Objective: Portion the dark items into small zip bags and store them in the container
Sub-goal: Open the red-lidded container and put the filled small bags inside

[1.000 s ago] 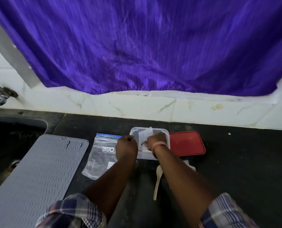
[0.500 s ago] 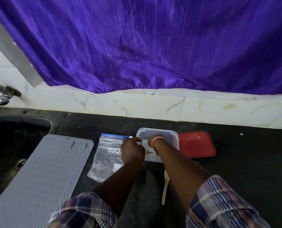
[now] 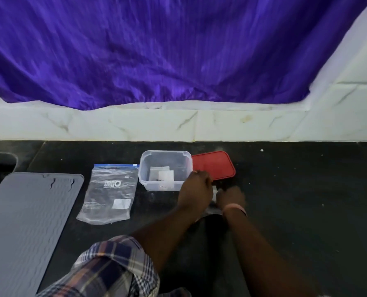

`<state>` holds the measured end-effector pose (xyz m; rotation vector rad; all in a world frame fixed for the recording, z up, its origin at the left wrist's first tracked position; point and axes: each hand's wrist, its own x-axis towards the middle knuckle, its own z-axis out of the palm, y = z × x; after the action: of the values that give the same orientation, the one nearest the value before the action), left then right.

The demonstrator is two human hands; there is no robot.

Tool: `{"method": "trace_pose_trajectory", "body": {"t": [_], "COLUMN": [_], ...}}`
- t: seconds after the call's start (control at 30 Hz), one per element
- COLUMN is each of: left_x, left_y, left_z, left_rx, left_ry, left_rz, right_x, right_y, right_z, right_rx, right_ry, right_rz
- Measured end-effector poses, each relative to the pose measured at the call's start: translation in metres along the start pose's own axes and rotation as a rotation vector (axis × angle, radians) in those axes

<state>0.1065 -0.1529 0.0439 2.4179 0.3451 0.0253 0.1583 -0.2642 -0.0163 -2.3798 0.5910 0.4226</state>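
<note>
Reaching toward the same spot on the dark table (image 3: 296, 200), both hands meet just in front of the red lid (image 3: 213, 165) and to the right of the clear container (image 3: 145, 168). The left hand (image 3: 196, 189) has its fingers curled down over a small pale bag (image 3: 214, 195) that shows only as a sliver between the two hands; the right hand (image 3: 231, 197) lies just beside it, and its grip cannot be told because of blur. The dark items are not visible at this spot. The container lies up and to the left of the hands, with the left hand nearer its right wall, and it already holds small pale bags (image 3: 162, 175) on its floor. A large zip bag (image 3: 109, 191) lies flat farther left, beside a grey mat (image 3: 28, 221).
</note>
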Motion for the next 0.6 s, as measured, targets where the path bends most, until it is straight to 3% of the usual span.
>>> {"method": "trace_pose_trajectory", "body": {"t": [0.13,0.27,0.43,0.6], "left_x": [-0.009,-0.012,-0.018,-0.015], "left_y": [0.008,0.0,-0.007,-0.009], "left_z": [0.025,0.037,0.029,0.008], "left_rx": [0.076,0.035,-0.121,-0.225], "left_ry": [-0.266,-0.318,-0.229,0.002], "left_rz": [-0.23,-0.271,-0.364,-0.305], "right_x": [0.0,0.012,-0.008,-0.029], "right_y": [0.048,0.059,0.038,0.001], "right_z": [0.014,0.032,0.004,-0.027], "right_rx": [0.048,0.158,0.444,0.743], "right_ry": [-0.125,-0.137,-0.171,-0.209], "right_rz": [0.031,0.045,0.077,0.086]}}
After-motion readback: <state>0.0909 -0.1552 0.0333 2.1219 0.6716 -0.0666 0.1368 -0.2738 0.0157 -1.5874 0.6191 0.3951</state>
